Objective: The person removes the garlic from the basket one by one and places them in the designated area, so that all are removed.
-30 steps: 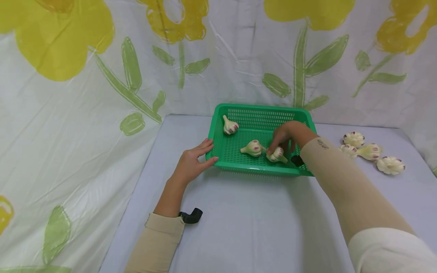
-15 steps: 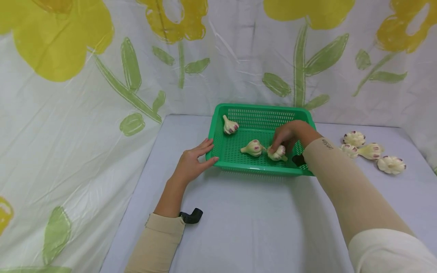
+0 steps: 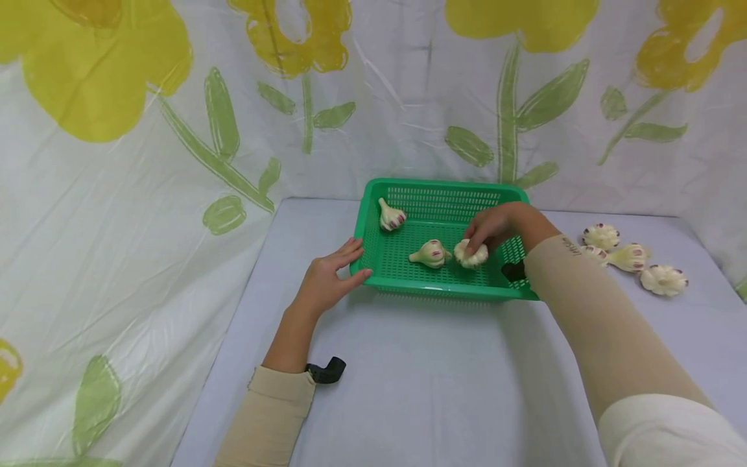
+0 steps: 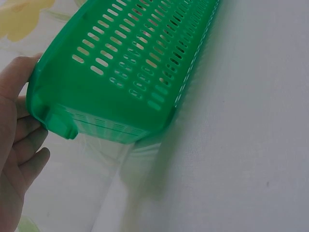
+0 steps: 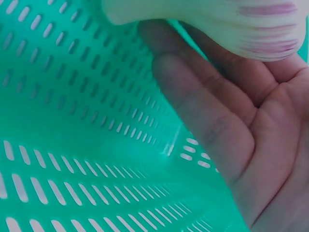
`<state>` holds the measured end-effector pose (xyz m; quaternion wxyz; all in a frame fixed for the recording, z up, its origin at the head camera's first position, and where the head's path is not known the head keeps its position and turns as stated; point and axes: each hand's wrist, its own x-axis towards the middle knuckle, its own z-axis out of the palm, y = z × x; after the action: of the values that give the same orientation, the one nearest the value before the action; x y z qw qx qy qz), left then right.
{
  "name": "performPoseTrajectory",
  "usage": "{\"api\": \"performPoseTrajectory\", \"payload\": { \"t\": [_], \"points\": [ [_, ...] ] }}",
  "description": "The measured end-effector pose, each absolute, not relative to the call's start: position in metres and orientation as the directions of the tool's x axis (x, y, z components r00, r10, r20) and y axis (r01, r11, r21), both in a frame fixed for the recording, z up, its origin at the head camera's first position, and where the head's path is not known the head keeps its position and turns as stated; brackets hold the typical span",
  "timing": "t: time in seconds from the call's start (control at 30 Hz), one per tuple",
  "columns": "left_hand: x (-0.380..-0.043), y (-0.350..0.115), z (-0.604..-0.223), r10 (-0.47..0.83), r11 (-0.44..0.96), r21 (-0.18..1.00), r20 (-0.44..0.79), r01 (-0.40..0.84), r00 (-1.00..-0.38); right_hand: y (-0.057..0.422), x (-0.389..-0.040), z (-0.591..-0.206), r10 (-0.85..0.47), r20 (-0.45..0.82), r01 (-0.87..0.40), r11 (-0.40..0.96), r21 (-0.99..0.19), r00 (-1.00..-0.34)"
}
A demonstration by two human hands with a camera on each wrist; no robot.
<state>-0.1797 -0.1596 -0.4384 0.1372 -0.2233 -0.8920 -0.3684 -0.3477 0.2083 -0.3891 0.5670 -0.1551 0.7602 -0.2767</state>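
Observation:
My right hand holds a garlic bulb inside the green plastic basket, with the bulb's root or clove side facing up. In the right wrist view this purple-streaked garlic bulb lies against the fingers of my right hand. To its left another garlic bulb lies on the basket floor, and a third garlic bulb sits in the far left corner. My left hand grips the basket's left rim near the front corner. The left wrist view shows the thumb and fingers of my left hand about that rim.
Several garlic bulbs lie grouped on the white table, right of the basket. A flower-printed curtain hangs behind and at the left. A black wrist device is on the left wrist.
The garlic bulb in my right hand has turned, so its stem no longer points to the lower right, and it has shifted slightly up. My left hand stays on the rim.

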Motion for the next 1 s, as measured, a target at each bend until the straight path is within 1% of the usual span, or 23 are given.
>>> {"api": "performPoseTrajectory", "payload": {
  "t": [0.13,0.23,0.47,0.6,0.77,1.0],
  "points": [
    [-0.179,-0.159,-0.438,0.295,0.631,0.595,0.409,0.498,-0.863,0.212,-0.345,-0.383,-0.594,-0.741,0.073,0.763,-0.643,-0.314],
    [-0.179,-0.159,-0.438,0.295,0.630,0.597,0.407,0.496,-0.865,0.215,-0.344,-0.378,-0.616,-0.712,0.077,0.736,-0.673,-0.336],
    [-0.179,-0.160,-0.438,0.293,0.630,0.603,0.400,0.490,-0.868,0.227,-0.340,-0.367,-0.670,-0.605,0.055,0.649,-0.759,-0.431],
    [-0.179,-0.160,-0.438,0.291,0.623,0.612,0.396,0.487,-0.871,0.241,-0.336,-0.359,-0.714,-0.500,0.060,0.545,-0.836,-0.490],
    [-0.178,-0.160,-0.438,0.293,0.620,0.617,0.390,0.484,-0.873,0.268,-0.330,-0.351,-0.774,-0.342,0.026,0.389,-0.921,-0.532],
    [-0.179,-0.160,-0.437,0.292,0.622,0.614,0.394,0.486,-0.872,0.318,-0.314,-0.348,-0.782,-0.113,-0.030,0.167,-0.986,-0.612]
  ]
}}
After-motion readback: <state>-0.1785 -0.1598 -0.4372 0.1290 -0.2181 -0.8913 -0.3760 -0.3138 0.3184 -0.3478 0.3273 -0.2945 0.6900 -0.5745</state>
